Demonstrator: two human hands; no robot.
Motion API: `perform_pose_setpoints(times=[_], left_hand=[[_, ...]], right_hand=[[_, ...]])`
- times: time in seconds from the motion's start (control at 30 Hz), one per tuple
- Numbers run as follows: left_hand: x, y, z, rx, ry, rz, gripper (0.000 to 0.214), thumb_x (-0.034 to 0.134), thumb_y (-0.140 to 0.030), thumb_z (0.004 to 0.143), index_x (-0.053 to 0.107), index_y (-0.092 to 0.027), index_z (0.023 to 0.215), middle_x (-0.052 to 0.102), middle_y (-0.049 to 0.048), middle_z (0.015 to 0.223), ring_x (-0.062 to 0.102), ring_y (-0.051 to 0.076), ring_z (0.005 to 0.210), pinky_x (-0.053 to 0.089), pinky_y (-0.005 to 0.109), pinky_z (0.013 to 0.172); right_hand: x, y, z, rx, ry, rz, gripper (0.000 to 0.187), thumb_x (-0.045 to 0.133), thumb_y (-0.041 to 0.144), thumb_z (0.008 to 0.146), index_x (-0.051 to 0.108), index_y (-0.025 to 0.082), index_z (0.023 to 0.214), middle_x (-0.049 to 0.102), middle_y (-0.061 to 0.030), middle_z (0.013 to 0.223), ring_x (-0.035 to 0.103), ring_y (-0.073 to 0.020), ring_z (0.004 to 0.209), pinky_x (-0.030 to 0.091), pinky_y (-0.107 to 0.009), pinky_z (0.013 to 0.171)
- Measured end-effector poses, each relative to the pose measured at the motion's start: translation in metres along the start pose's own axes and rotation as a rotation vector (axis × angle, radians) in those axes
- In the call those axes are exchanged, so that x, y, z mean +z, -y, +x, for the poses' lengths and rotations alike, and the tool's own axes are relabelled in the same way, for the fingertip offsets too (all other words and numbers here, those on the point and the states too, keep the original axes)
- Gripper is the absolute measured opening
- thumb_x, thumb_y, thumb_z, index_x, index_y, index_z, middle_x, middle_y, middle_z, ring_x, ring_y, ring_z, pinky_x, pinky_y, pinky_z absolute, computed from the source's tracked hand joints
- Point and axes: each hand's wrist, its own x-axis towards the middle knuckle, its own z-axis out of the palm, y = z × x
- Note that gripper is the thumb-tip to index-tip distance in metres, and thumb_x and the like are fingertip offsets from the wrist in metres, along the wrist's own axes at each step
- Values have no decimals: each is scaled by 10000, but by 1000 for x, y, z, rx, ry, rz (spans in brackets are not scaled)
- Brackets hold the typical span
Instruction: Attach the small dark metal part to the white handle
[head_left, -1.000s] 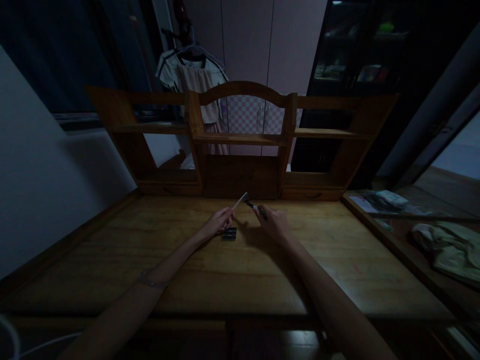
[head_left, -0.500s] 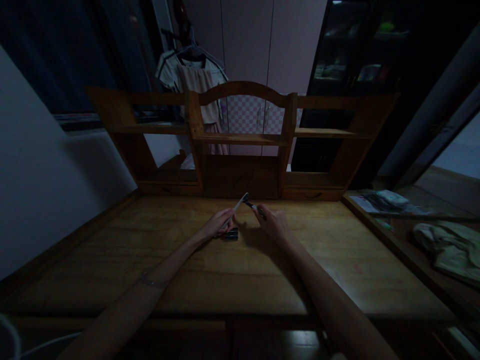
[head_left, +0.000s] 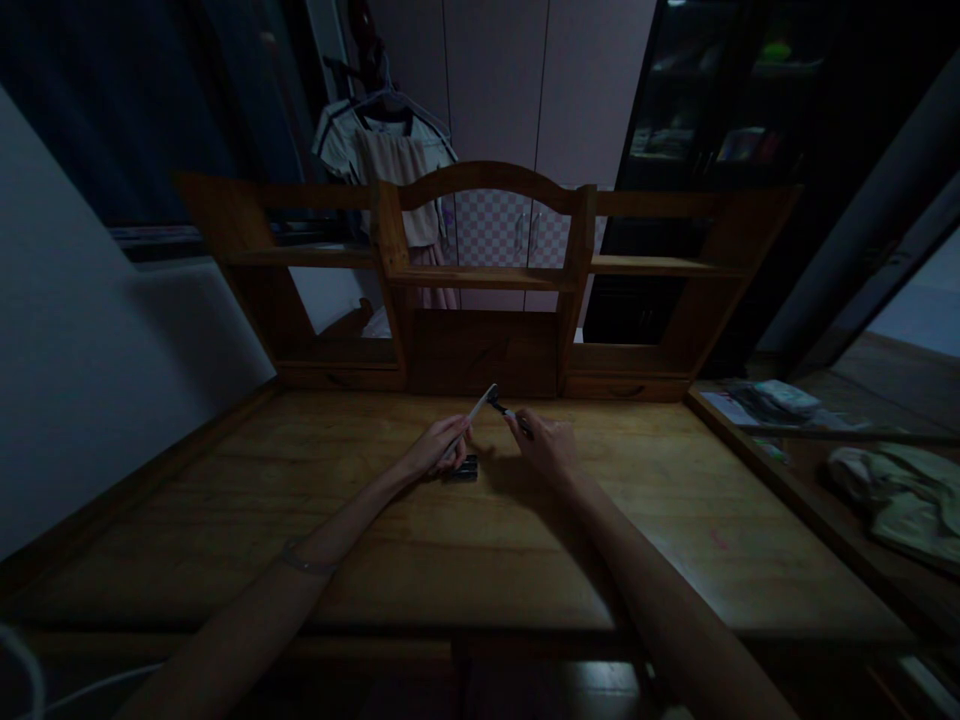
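Note:
My left hand [head_left: 442, 445] is closed around a slim white stick [head_left: 480, 403], shaped like a toothbrush, that slants up to the right. My right hand [head_left: 546, 440] grips a black-and-silver handled tool [head_left: 508, 412] that looks like a razor. Its dark head meets the upper end of the white stick; the dimness hides exactly how they touch. Below my left hand, a small black ridged object [head_left: 465, 468] lies on the wooden desk [head_left: 420, 560], partly covered by my fingers.
A wooden shelf unit [head_left: 480, 278] with drawers spans the back of the desk. Clothes [head_left: 397, 165] hang behind it, before pale cabinets. To the right, a lower surface holds a pale cloth [head_left: 911, 500] and a wrapped packet [head_left: 786, 398]. A white cable [head_left: 97, 685] runs at lower left.
Both hands keep almost the same place and grip. The white stick and the dark-headed tool shift only very slightly against each other.

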Motion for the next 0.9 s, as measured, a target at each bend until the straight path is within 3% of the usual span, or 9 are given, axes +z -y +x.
perform_pose_setpoints(times=[0.3, 0.67, 0.9], left_hand=[[-1, -4, -5, -42, 73, -22, 426, 379, -591, 875, 443, -171, 914, 565, -6, 399, 389, 113, 209, 233, 146, 238], [-6, -5, -2, 33, -107, -65, 382, 412, -537, 892, 508, -169, 858, 377, -86, 325, 303, 72, 215, 147, 159, 248], [-3, -4, -4, -21, -42, -147, 397, 404, -548, 898, 518, -168, 874, 343, -91, 335, 250, 58, 224, 107, 175, 262]], right_hand=[[1, 0, 1, 41, -19, -36, 435, 341, 488, 966, 658, 204, 879, 680, -31, 661, 573, -119, 528, 192, -248, 511], [0, 0, 0, 27, -4, -11, 399, 350, 473, 967, 645, 208, 925, 691, -27, 708, 582, -125, 558, 200, -246, 520], [0, 3, 0, 21, 9, -33, 374, 353, 469, 970, 628, 217, 946, 688, -23, 705, 583, -130, 556, 188, -256, 522]])
